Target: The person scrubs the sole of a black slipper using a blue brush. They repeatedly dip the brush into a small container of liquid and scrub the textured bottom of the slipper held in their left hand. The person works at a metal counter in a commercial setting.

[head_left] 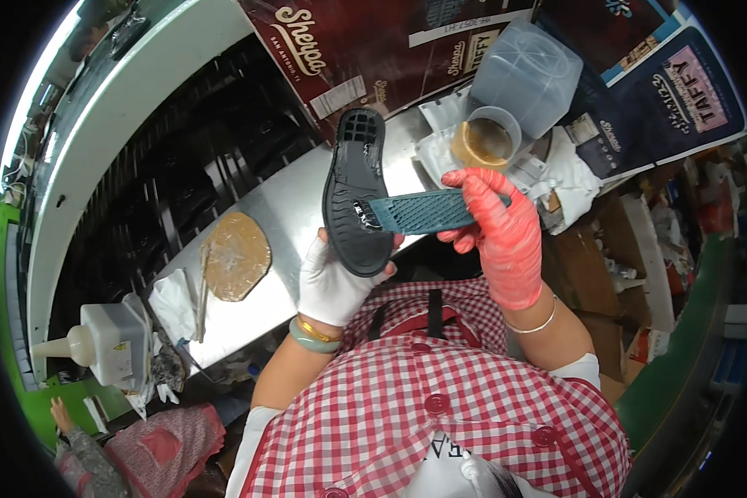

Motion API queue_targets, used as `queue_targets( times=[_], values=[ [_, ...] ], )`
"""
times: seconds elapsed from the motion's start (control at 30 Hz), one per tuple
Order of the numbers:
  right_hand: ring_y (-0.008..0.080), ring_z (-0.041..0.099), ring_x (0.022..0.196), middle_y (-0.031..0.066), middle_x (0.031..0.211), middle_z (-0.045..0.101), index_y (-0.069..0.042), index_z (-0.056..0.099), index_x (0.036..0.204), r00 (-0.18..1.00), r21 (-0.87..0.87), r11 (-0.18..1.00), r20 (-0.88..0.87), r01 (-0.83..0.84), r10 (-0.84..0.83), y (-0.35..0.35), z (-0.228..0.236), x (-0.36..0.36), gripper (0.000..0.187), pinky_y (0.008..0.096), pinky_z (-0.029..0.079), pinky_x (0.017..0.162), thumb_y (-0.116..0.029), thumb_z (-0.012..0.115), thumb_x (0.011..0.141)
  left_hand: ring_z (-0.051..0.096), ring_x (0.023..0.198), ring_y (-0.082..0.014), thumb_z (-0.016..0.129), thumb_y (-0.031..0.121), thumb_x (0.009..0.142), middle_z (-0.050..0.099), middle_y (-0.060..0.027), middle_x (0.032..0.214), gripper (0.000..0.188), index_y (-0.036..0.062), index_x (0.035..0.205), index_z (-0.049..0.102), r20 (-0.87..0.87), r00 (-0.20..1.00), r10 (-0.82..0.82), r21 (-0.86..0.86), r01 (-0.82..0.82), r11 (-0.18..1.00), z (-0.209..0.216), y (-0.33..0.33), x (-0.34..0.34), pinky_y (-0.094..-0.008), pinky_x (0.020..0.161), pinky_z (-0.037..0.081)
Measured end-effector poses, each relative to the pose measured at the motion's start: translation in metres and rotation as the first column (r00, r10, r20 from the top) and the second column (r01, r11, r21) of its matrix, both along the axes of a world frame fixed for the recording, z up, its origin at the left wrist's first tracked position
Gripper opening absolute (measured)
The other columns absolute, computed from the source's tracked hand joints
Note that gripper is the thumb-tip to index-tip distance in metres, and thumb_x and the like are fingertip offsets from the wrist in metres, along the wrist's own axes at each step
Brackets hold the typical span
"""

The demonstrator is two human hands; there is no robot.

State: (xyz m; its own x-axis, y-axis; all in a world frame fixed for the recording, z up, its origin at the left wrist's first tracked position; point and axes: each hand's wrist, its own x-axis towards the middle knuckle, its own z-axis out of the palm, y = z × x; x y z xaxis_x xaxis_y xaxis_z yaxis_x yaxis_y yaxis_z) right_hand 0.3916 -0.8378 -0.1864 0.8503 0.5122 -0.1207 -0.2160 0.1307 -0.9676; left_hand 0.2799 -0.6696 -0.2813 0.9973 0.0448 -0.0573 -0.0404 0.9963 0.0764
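Note:
A black shoe sole (353, 187) is held up in my left hand (332, 286), which wears a white glove with bare fingertips. The fingers wrap around the sole's lower end from beneath. My right hand (506, 241), in a coral-red glove, grips a brush with a flat, teal, grid-patterned handle (427, 212). Its tip touches the inner face of the sole, where wet, shiny streaks show; bristles cannot be made out. More shine runs along the sole's edge near its upper, gridded end. Beyond my right hand stands a clear cup (487, 139) with amber liquid.
A brown round slab (236, 256) and a thin stick (202, 290) lie on the metal table (286, 207). A nozzle bottle (112, 347) is at left. Behind are dark red cartons (365, 50) and a clear plastic tub (527, 75). Another person's sleeve (91, 456) shows lower left.

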Motion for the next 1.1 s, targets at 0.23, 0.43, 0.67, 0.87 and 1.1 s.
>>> queue_targets(
  times=[0.23, 0.43, 0.67, 0.87, 1.1],
  values=[
    [0.0086, 0.063, 0.065, 0.0057, 0.084, 0.065, -0.001, 0.061, 0.105, 1.000, 0.025, 1.000, -0.029, -0.010, 0.011, 0.017, -0.007, -0.020, 0.026, 0.0166, 0.046, 0.052, -0.023, 0.052, 0.094, 0.044, 0.118, -0.0402, 0.059, 0.040, 0.087, 0.044, -0.0189, 0.133, 0.061, 0.0076, 0.134, 0.039, -0.068, 0.997, 0.025, 0.129, -0.016, 0.992, 0.004, -0.009, -0.010, -0.0505, 0.083, 0.049],
    [0.0091, 0.063, 0.065, 0.0059, 0.084, 0.065, 0.000, 0.062, 0.104, 0.999, 0.049, 0.998, 0.039, 0.034, -0.036, 0.017, -0.011, -0.023, 0.025, 0.0176, 0.046, 0.052, -0.022, 0.053, 0.094, 0.047, 0.117, -0.0397, 0.061, 0.043, 0.084, 0.043, -0.0212, 0.133, 0.068, 0.0054, 0.135, 0.036, -0.053, 0.999, 0.003, 0.245, 0.010, 0.969, 0.011, -0.013, -0.011, -0.0493, 0.082, 0.050],
    [0.0081, 0.062, 0.064, 0.0053, 0.081, 0.065, -0.001, 0.061, 0.104, 0.981, 0.098, 0.986, 0.130, 0.133, -0.145, 0.020, -0.001, -0.013, 0.024, 0.0159, 0.043, 0.050, -0.020, 0.050, 0.095, 0.045, 0.120, -0.0430, 0.069, 0.043, 0.078, 0.043, -0.0170, 0.134, 0.079, 0.0053, 0.137, 0.033, -0.028, 1.000, -0.002, 0.381, 0.012, 0.925, 0.019, -0.017, -0.015, -0.0458, 0.083, 0.052],
    [0.0088, 0.064, 0.066, 0.0044, 0.082, 0.066, -0.001, 0.062, 0.102, 0.976, 0.129, 0.977, 0.117, 0.168, -0.183, 0.021, 0.005, -0.001, 0.023, 0.0184, 0.045, 0.051, -0.020, 0.053, 0.093, 0.050, 0.115, -0.0413, 0.069, 0.050, 0.075, 0.047, -0.0157, 0.129, 0.085, 0.0053, 0.137, 0.032, -0.068, 0.998, -0.015, 0.469, 0.045, 0.882, 0.016, -0.017, -0.019, -0.0467, 0.078, 0.053],
    [0.0084, 0.063, 0.064, 0.0041, 0.079, 0.065, -0.001, 0.063, 0.099, 0.987, 0.072, 0.994, 0.132, 0.080, -0.089, 0.016, 0.012, 0.006, 0.023, 0.0178, 0.044, 0.049, -0.021, 0.054, 0.093, 0.050, 0.116, -0.0411, 0.068, 0.049, 0.077, 0.046, -0.0157, 0.130, 0.082, 0.0061, 0.137, 0.034, -0.062, 0.998, -0.022, 0.480, 0.050, 0.876, 0.014, -0.017, -0.021, -0.0460, 0.078, 0.053]
  ],
)
